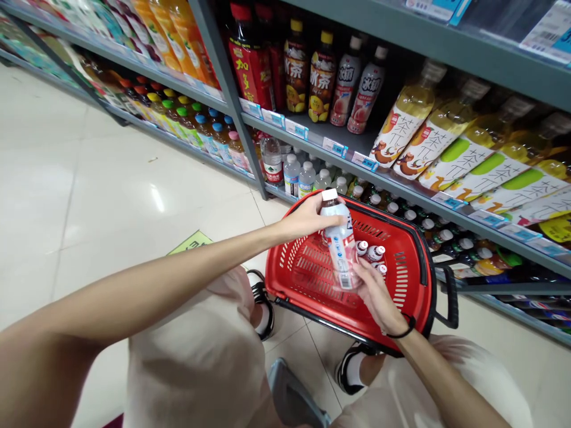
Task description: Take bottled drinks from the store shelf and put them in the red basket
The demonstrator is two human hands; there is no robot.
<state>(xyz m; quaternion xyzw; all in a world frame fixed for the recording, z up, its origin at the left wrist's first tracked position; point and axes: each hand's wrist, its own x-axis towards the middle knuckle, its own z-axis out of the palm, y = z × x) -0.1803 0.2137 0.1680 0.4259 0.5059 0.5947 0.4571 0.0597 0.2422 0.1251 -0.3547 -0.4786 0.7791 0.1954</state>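
Both hands grip one drink bottle [339, 241] with a white cap and a pale blue and pink label, tilted slightly over a red shopping basket [307, 297]. My left hand [311, 217] is closed round its upper part, just below the cap. Lower down, my right hand [377, 291], with a black band at the wrist, holds the bottle's base. Inside the basket, several white-capped bottles [376, 252] stand together behind the held one. Part of the basket's floor is hidden by the bottle and my hands.
Two similar bottles [366, 95] stand on the shelf ahead, beside iced tea bottles [323, 77]. Large tea bottles [404, 113] lean at the right. The basket's black handle [450, 297] sticks out to the right. Shoes [352, 368] flank a grey object [292, 392] on the tiled floor.
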